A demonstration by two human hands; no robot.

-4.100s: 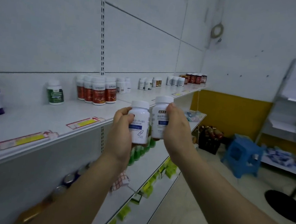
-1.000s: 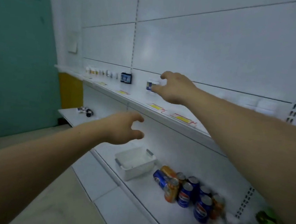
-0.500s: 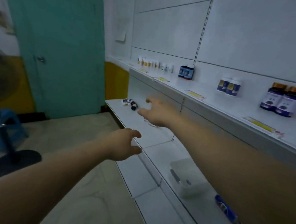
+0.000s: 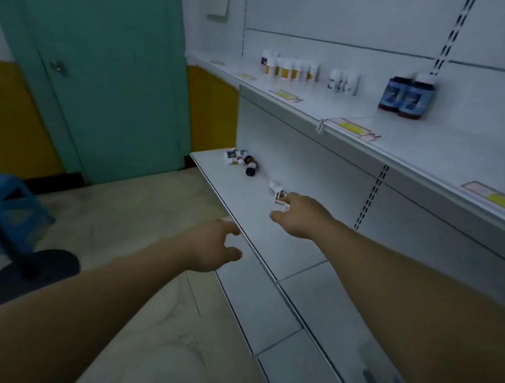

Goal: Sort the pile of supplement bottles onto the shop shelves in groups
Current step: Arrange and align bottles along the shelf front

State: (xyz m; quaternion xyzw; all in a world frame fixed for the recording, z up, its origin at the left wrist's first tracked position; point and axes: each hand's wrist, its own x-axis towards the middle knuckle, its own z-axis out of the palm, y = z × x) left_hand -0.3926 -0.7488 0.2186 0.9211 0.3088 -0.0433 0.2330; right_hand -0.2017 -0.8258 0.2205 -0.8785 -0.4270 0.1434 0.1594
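**Reaching along the lower shelf**

The white lower shelf [image 4: 238, 202] runs toward a teal door [image 4: 109, 63]; pale floor tiles [image 4: 146, 320] lie below. My right hand [image 4: 299, 216], grip apart, touches a toppled white bottle [image 4: 277, 192]. My left hand [image 4: 209, 245] hangs spread and holding nothing at the shelf edge. More fallen bottles [image 4: 242, 161] lie farther along; sorted groups [image 4: 291, 68] stand on the upper shelf [image 4: 419, 142]. Labels are too blurred to read.

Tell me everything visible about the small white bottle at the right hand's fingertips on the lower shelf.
The small white bottle lies on its side on the lower shelf, close to the back panel. It looks like white plastic with an orange-and-dark label; details are blurred. The right hand reaches it with open fingers, fingertips at or touching it, not yet closed around it.
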